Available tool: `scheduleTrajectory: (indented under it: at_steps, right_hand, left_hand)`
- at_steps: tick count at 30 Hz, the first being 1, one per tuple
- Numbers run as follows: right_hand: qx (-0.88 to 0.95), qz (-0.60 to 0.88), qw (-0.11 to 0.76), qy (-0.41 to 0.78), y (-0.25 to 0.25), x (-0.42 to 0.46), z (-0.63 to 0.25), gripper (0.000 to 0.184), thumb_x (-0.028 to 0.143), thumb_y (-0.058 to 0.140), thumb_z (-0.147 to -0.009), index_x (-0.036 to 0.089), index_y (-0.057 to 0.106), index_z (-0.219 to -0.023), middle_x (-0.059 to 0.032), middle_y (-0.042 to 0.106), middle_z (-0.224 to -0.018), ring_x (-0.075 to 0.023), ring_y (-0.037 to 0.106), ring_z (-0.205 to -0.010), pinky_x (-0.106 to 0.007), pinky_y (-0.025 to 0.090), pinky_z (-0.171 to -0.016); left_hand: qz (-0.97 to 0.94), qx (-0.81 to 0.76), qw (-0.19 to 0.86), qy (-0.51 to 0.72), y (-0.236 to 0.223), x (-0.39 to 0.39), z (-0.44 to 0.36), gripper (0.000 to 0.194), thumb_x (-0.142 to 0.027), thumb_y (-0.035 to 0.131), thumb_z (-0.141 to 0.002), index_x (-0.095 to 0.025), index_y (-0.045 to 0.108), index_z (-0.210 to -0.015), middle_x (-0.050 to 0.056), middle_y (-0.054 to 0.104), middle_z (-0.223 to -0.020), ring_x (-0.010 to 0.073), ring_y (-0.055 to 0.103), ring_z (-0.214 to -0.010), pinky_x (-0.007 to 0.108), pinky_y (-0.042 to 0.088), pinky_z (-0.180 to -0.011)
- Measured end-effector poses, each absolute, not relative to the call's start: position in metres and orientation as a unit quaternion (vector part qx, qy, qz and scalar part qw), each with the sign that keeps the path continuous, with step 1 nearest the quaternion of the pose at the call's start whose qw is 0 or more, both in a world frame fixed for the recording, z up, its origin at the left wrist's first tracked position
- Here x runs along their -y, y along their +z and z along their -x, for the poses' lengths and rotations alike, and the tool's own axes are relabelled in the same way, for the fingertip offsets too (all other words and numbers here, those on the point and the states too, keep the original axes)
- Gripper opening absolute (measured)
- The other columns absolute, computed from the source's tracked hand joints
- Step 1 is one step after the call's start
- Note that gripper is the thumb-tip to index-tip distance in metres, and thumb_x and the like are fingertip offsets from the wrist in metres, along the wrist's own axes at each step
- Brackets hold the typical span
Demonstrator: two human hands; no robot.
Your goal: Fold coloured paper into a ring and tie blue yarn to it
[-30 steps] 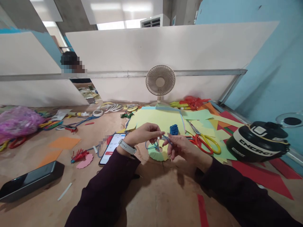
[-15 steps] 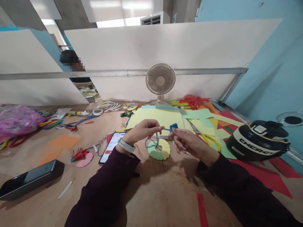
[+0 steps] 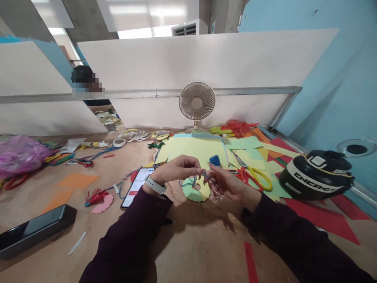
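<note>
Between my two hands runs a blue cord (image 3: 209,177). My left hand (image 3: 185,168), with a pale watch on its wrist, pinches the cord between thumb and finger. Close beside it, my right hand (image 3: 225,181) is closed on the same cord, fingertips nearly meeting the left ones. A small bundle of blue cord (image 3: 215,160) shows just beyond the right fingers; whether they touch it I cannot tell. Below the hands lies a scalloped paper ring (image 3: 188,192), half green and half yellow, with cord at its centre, partly covered by the fingers.
A phone (image 3: 129,200) lies by my left forearm, near a pink scalloped paper piece (image 3: 103,204). Scissors with yellow handles (image 3: 260,179) and red-handled ones are on the right, before a black jug (image 3: 315,177). A fan (image 3: 196,101) stands behind yellow sheets (image 3: 194,147).
My right hand has moved slightly down and left, closer to my left hand. The cord bundle now shows beyond the right fingers instead of at their tips. The view has shifted a little.
</note>
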State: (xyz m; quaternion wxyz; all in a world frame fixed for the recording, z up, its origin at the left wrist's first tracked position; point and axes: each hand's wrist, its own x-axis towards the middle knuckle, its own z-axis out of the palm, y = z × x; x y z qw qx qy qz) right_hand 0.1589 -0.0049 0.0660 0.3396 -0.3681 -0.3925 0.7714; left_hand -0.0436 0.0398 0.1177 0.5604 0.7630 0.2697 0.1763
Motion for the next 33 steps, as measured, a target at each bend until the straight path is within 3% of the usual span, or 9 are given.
scheduleTrajectory:
  at_steps: [8, 14, 18, 22, 33]
  right_hand:
    - [0.442, 0.328, 0.297, 0.780, 0.061, 0.006, -0.159, 0.045, 0.060, 0.044, -0.091, 0.018, 0.058, -0.083, 0.0022, 0.059, -0.050, -0.0127, 0.056, -0.038, -0.023, 0.050, -0.040]
    - [0.459, 0.269, 0.291, 0.795, 0.063, 0.009, -0.161, 0.041, 0.056, 0.046, -0.092, 0.017, 0.057, -0.085, 0.0041, 0.057, -0.044, -0.0101, 0.050, -0.032, -0.021, 0.048, -0.041]
    - [0.493, 0.238, 0.288, 0.786, 0.064, 0.010, -0.163, 0.031, 0.046, 0.056, -0.089, 0.015, 0.059, -0.089, 0.0037, 0.059, -0.044, -0.0098, 0.052, -0.033, -0.023, 0.052, -0.048]
    - [0.497, 0.232, 0.289, 0.785, 0.064, 0.010, -0.164, 0.020, 0.034, 0.058, -0.087, 0.015, 0.059, -0.090, 0.0014, 0.063, -0.046, -0.0113, 0.056, -0.034, -0.021, 0.049, -0.044]
    - [0.487, 0.285, 0.304, 0.768, 0.063, 0.005, -0.164, 0.025, 0.034, 0.062, -0.074, 0.010, 0.067, -0.074, -0.0051, 0.068, -0.051, -0.0122, 0.060, -0.035, -0.017, 0.045, -0.034]
  left_hand:
    - [-0.754, -0.249, 0.583, 0.173, 0.118, -0.039, 0.045, 0.036, -0.048, 0.064, -0.082, -0.013, 0.058, -0.076, -0.007, 0.044, -0.054, 0.0037, 0.031, -0.045, 0.016, 0.025, -0.041]
    - [-0.758, -0.261, 0.574, 0.170, 0.118, -0.041, 0.047, 0.038, -0.050, 0.065, -0.081, -0.013, 0.058, -0.075, -0.007, 0.042, -0.054, 0.0038, 0.031, -0.045, 0.017, 0.025, -0.041]
    - [-0.755, -0.263, 0.575, 0.176, 0.118, -0.043, 0.049, 0.038, -0.050, 0.066, -0.080, -0.013, 0.060, -0.076, -0.008, 0.040, -0.051, 0.0036, 0.030, -0.044, 0.017, 0.023, -0.041]
    - [-0.749, -0.261, 0.583, 0.175, 0.117, -0.044, 0.050, 0.038, -0.050, 0.066, -0.080, -0.012, 0.060, -0.076, -0.008, 0.040, -0.050, 0.0037, 0.030, -0.044, 0.017, 0.024, -0.041]
    - [-0.742, -0.271, 0.589, 0.169, 0.118, -0.050, 0.060, 0.038, -0.050, 0.068, -0.079, -0.013, 0.059, -0.075, -0.004, 0.054, -0.057, 0.0065, 0.050, -0.048, 0.018, 0.042, -0.046]
